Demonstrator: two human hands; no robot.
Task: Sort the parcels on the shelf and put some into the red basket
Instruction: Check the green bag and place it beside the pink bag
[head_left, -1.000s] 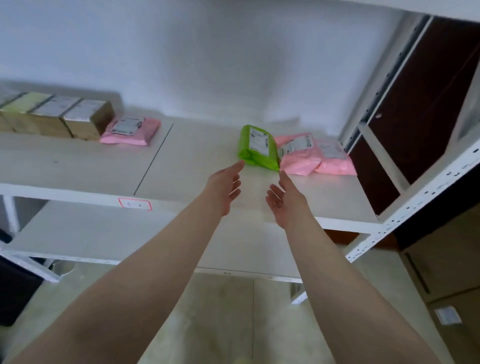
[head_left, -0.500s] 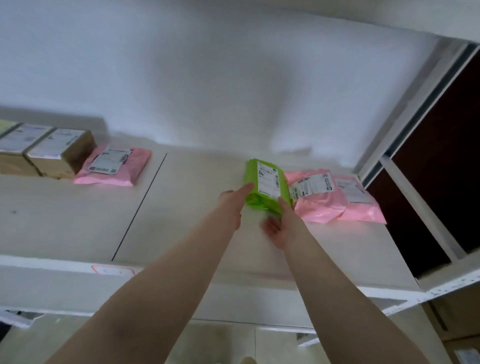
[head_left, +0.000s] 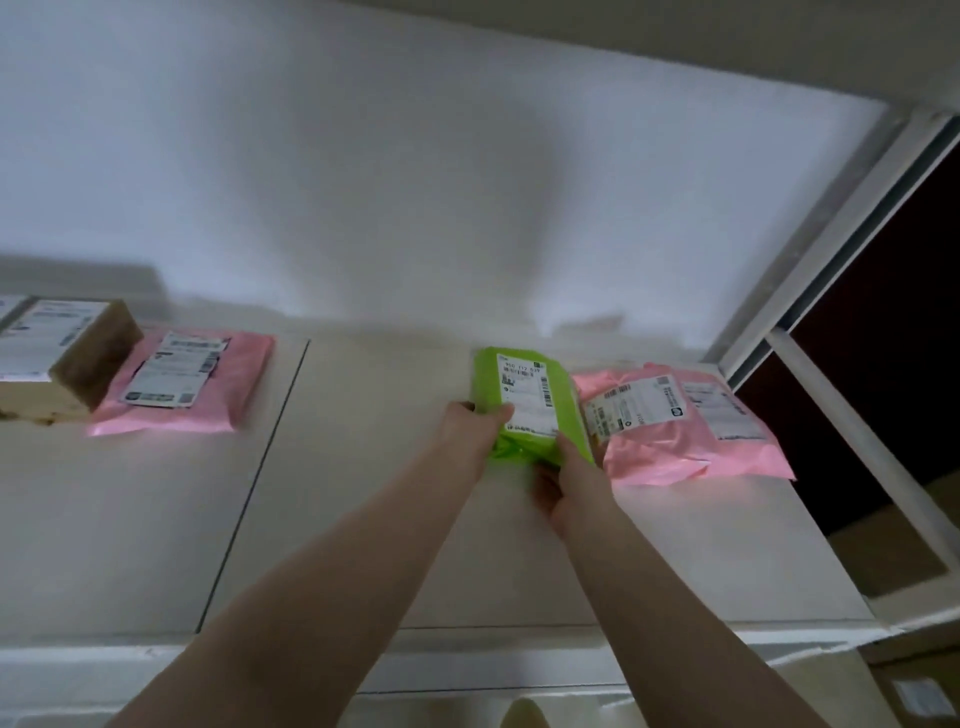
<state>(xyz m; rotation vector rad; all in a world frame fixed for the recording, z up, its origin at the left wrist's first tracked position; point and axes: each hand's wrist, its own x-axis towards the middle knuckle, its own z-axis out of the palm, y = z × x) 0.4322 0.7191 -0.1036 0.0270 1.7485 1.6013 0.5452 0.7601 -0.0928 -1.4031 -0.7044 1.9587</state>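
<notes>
I grip the green parcel (head_left: 527, 402) on the white shelf (head_left: 363, 519) with both hands, my left hand (head_left: 474, 427) closed on its near-left edge and my right hand (head_left: 570, 480) on its near-right corner, just beside two pink mailers (head_left: 675, 431).

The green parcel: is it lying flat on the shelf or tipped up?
Tipped up. The green parcel leans on the pink parcel, with the left hand and right hand gripping its near end.
</notes>
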